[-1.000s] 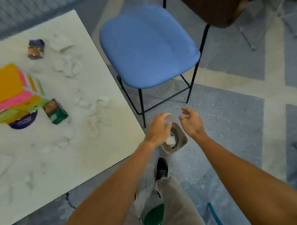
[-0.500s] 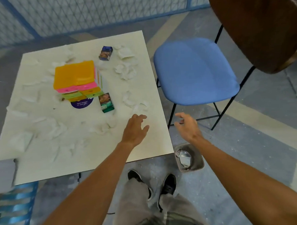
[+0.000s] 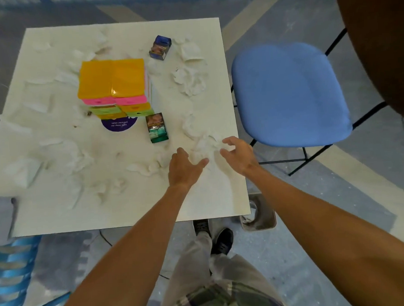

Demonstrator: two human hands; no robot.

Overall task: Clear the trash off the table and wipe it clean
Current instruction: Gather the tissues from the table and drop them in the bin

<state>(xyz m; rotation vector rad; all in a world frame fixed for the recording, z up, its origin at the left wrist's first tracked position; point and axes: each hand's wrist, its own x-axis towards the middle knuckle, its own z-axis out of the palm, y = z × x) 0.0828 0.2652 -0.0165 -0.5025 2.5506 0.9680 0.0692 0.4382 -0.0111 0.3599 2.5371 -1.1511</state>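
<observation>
Both hands (image 3: 210, 160) outstretched, fingers relaxed

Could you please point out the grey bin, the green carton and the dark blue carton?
small grey plastic bin (image 3: 259, 226): head view, near rim.
green cardboard carton (image 3: 157, 128): head view, printed face.
dark blue cardboard carton (image 3: 160, 48): head view, front face.

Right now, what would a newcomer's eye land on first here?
The bright orange, pink and green stack in the middle of the white table, with crumpled white tissues strewn all around it. Next, the blue chair seat right of the table. Near the table's right edge, the left grip and right grip, both open, reach at a tissue wad.
</observation>
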